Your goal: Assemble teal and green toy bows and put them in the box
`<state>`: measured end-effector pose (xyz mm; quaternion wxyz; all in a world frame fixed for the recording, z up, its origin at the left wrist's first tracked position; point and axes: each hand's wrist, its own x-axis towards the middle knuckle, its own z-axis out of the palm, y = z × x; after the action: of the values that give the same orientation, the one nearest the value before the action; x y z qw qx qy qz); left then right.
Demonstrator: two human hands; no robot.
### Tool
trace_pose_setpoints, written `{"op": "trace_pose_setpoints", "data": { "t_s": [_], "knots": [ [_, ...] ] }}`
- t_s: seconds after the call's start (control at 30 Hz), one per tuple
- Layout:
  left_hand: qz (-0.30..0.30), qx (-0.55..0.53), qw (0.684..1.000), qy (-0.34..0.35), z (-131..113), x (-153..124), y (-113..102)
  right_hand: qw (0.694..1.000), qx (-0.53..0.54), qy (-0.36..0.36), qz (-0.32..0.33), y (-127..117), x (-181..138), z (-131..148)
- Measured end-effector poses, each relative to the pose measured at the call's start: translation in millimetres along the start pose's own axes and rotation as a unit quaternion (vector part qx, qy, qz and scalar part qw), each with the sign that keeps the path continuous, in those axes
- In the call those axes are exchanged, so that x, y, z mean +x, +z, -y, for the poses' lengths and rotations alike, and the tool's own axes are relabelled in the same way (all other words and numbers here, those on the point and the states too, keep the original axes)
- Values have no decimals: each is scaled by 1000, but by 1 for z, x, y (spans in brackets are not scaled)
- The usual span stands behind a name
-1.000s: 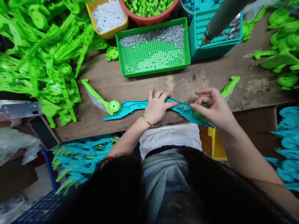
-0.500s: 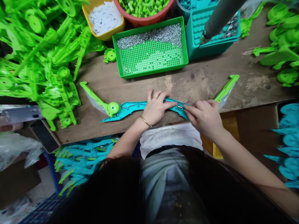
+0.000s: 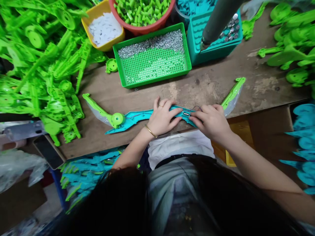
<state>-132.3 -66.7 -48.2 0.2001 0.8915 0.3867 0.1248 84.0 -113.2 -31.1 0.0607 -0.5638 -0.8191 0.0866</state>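
A long teal plastic toy piece with green bladed ends lies along the wooden table's near edge. A green round hub sits at its left part. My left hand presses flat on the middle of the teal piece, fingers stretched out. My right hand is curled beside it, its fingertips pinched on a small metal part with thin wires set in the teal piece. The green blade sticks out past my right hand.
A green tray of screws stands behind the hands, with a yellow tub, a red bowl of green parts and a teal crate. An electric screwdriver hangs above. Green parts heap at left and right. A phone lies at left.
My right hand dropped from a raised pinch onto the teal piece and closed in on the small metal part. My left hand stayed in place. The view shifted slightly.
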Motion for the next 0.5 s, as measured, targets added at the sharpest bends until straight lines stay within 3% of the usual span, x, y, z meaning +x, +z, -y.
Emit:
{"op": "trace_pose_setpoints", "data": {
  "t_s": [0.27,0.4,0.5],
  "knots": [
    [-25,14,999,42,3,-2,4,996,61,25,64,-3,8,-5],
    [-28,14,999,39,3,-3,5,994,88,48,43,0,5,-6],
    [-20,3,999,37,4,-2,4,974,214,79,5,0,-1,-11]
  ]
}}
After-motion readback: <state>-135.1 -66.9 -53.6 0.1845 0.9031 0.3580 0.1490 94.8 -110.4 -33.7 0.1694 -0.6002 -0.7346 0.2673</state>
